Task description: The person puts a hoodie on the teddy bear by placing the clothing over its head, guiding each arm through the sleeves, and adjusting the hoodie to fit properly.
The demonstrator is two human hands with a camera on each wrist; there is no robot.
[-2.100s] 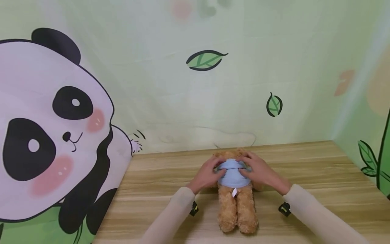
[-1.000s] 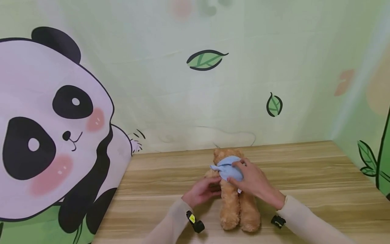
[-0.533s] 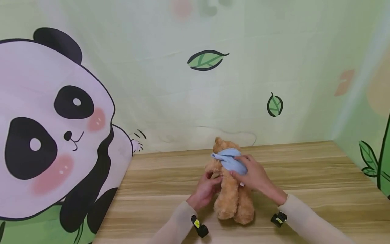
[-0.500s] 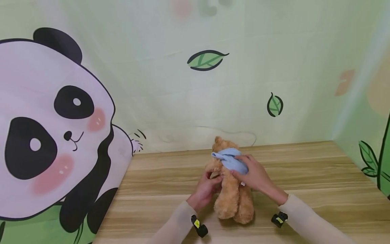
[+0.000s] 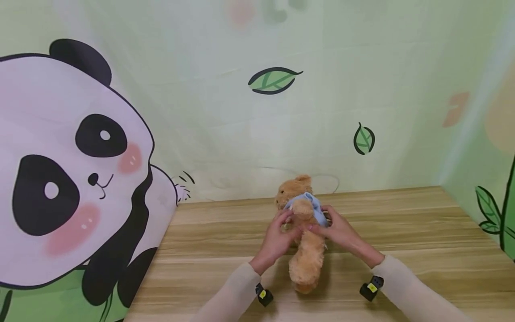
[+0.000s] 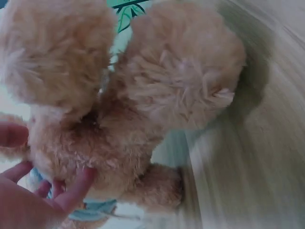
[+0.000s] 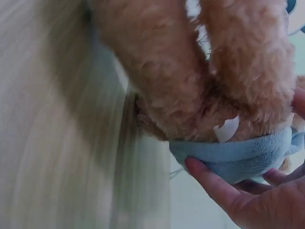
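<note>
A brown plush teddy bear point(image 5: 307, 261) in a light blue shirt point(image 5: 318, 209) is turned on its side above the tabletop, head toward the wall and face to the left. My left hand point(image 5: 276, 239) holds its front, beside the near arm; in the left wrist view those fingers point(image 6: 78, 188) press on the furry belly under two raised legs. From behind, my right hand point(image 5: 342, 233) grips the bear's back, thumb near the hip. The right wrist view has that hand on the shirt's hem, below a small white tag point(image 7: 227, 130). The bear's far arm is hidden in the head view.
The wood-grain table point(image 5: 402, 223) meets a pale green printed backdrop point(image 5: 201, 112) at its far edge. A large cartoon panda point(image 5: 52, 134) is printed on the left side. Black wrist cameras hang at both cuffs, one by the right sleeve point(image 5: 402, 277).
The bear has gone from lying face down to being turned on its side, head lifted and facing left. My left hand has shifted from its back to its front; the right stays at its back.
</note>
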